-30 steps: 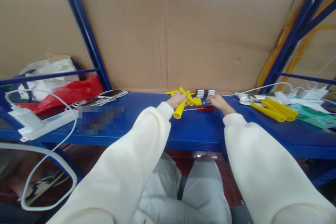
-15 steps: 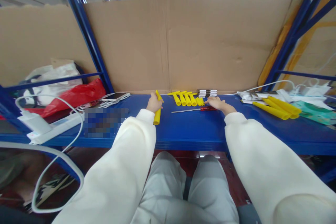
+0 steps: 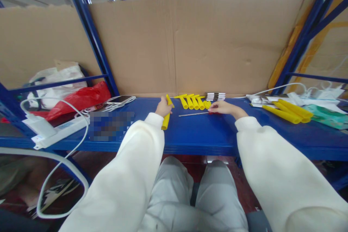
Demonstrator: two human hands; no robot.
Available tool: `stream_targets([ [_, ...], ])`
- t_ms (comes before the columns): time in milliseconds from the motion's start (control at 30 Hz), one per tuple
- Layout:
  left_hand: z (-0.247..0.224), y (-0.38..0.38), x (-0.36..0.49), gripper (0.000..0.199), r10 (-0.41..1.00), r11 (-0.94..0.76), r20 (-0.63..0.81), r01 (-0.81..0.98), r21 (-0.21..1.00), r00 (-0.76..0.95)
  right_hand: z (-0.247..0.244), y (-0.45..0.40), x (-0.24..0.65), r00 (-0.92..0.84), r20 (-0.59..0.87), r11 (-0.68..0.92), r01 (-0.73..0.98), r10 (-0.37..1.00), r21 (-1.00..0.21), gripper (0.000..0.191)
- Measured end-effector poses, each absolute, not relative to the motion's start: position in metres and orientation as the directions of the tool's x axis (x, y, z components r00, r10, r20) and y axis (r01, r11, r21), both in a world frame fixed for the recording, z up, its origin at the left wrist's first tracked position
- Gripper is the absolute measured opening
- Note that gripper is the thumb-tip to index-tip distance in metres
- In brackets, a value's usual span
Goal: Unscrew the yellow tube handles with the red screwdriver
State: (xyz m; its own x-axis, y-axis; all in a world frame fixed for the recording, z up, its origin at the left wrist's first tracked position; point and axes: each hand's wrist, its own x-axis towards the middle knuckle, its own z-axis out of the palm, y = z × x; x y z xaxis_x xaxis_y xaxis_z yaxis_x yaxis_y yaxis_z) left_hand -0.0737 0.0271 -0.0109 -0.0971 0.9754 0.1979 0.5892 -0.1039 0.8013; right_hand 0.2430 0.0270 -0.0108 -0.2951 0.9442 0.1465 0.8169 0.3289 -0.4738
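Note:
My left hand (image 3: 163,108) is wrapped around a yellow T-shaped tube (image 3: 165,122), its open round end pointing toward me. To its right, several similar yellow T-shaped tubes (image 3: 190,103) lie in a row against the cardboard. Small yellow pieces (image 3: 207,104) sit in a pile at the end of that row. My right hand (image 3: 221,108) is closed, fingertips together beside this pile; what they pinch is hidden. Below the fingertips lies a screwdriver (image 3: 191,115), its shaft pointing left and its red handle mostly covered by my right hand.
Behind the pile is a stack of white-and-black pieces (image 3: 215,96). More yellow tubes (image 3: 292,111) lie at right near a green packet (image 3: 324,116). At left are a power strip (image 3: 61,130), white cables and a red bag (image 3: 81,101). A cardboard sheet (image 3: 231,43) backs the blue shelf (image 3: 201,134).
My right hand has moved slightly left, over the screwdriver's handle, and its fingers have come together. My left hand still holds the yellow tube, shifted a little right.

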Motion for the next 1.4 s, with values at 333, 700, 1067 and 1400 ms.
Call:
stream_targets([
  [333,-0.015,0.029,-0.071,0.031,0.972,-0.171,0.231,0.572,0.802,-0.033,-0.025,0.034,0.241,-0.346,0.175,0.387,0.843,0.922,-0.373,0.022],
  [700,-0.009,0.021,-0.070,0.028,0.971,-0.170,0.233,0.536,0.827,-0.052,-0.026,0.032,0.241,-0.327,0.264,0.415,0.801,0.907,-0.432,0.021],
  [1067,-0.019,0.031,-0.069,0.037,0.953,-0.296,0.296,0.421,0.857,0.067,-0.025,0.029,0.234,-0.287,0.438,0.483,0.754,0.852,-0.445,0.023],
  [1400,-0.018,0.027,-0.070,0.034,0.944,-0.325,0.315,0.445,0.835,0.100,-0.024,0.028,0.229,-0.240,0.451,0.449,0.776,0.860,-0.443,0.025],
])
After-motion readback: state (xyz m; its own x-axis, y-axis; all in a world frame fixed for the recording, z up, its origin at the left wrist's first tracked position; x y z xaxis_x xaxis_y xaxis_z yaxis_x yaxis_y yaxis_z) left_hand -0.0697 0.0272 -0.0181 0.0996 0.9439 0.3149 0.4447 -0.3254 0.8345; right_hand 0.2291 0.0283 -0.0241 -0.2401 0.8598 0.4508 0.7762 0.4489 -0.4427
